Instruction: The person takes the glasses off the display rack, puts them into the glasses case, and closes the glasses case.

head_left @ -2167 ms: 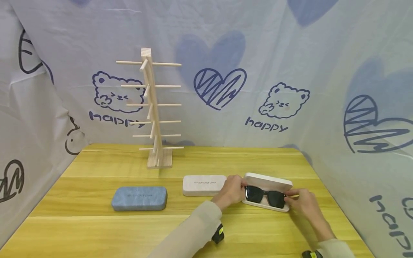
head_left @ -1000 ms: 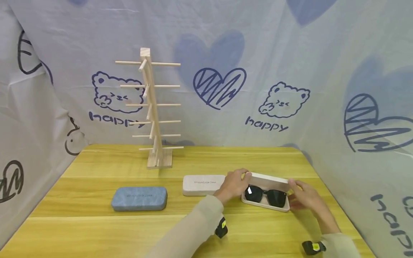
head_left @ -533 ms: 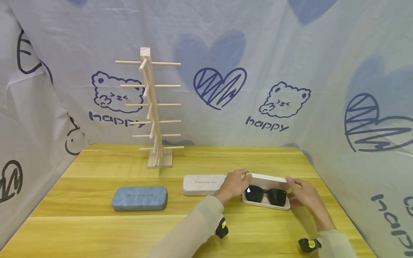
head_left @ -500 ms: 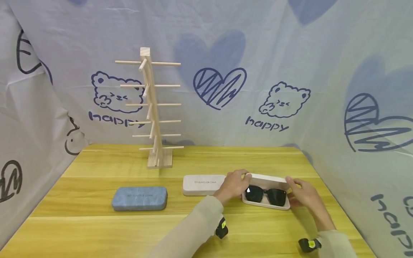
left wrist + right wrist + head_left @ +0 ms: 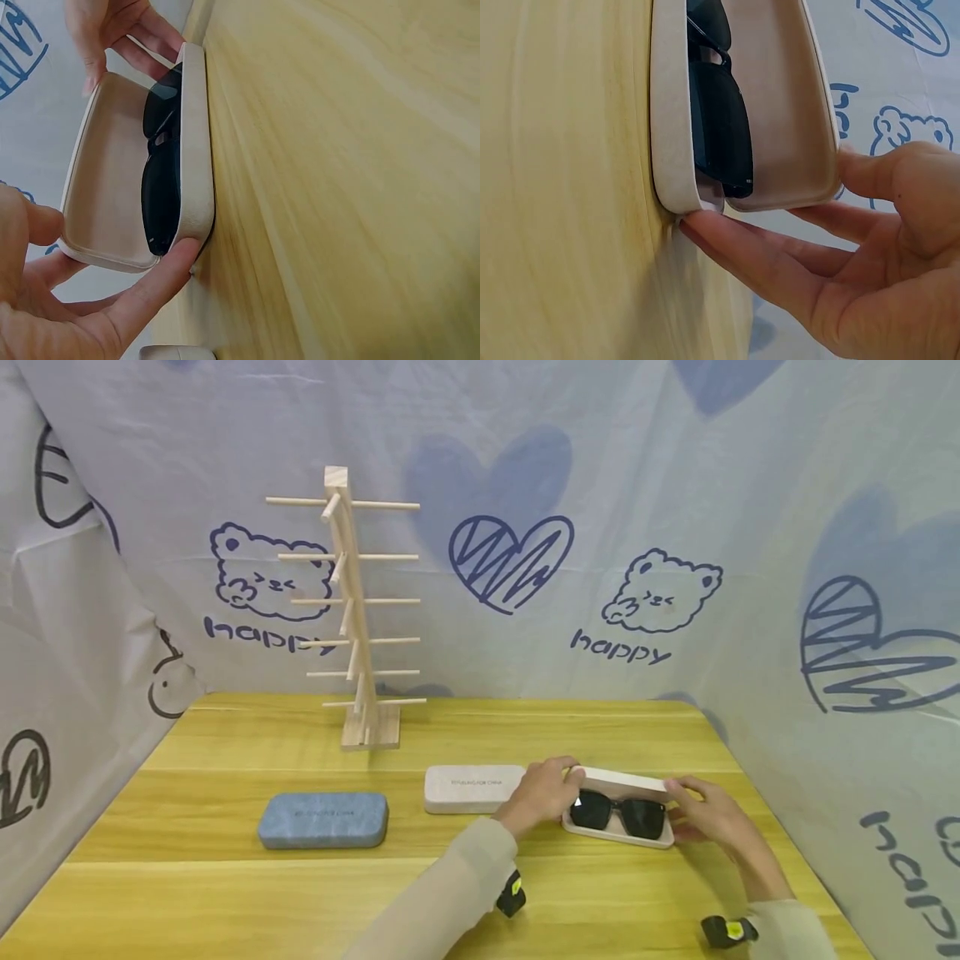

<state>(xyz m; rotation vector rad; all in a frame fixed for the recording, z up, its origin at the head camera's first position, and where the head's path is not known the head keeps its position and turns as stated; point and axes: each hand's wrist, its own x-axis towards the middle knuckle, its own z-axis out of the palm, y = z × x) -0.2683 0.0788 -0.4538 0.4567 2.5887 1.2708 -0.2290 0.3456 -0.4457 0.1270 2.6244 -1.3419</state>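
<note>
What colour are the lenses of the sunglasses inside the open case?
The lenses of the sunglasses are black; the right wrist view shows them best.

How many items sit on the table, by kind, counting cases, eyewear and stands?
Glasses cases: 3 (blue case, closed white case, open white case held at its ends by the left hand and right hand)
Sunglasses: 1 (black sunglasses lying in the open case)
Wooden display stands: 1 (wooden stand)
Total: 5
</note>
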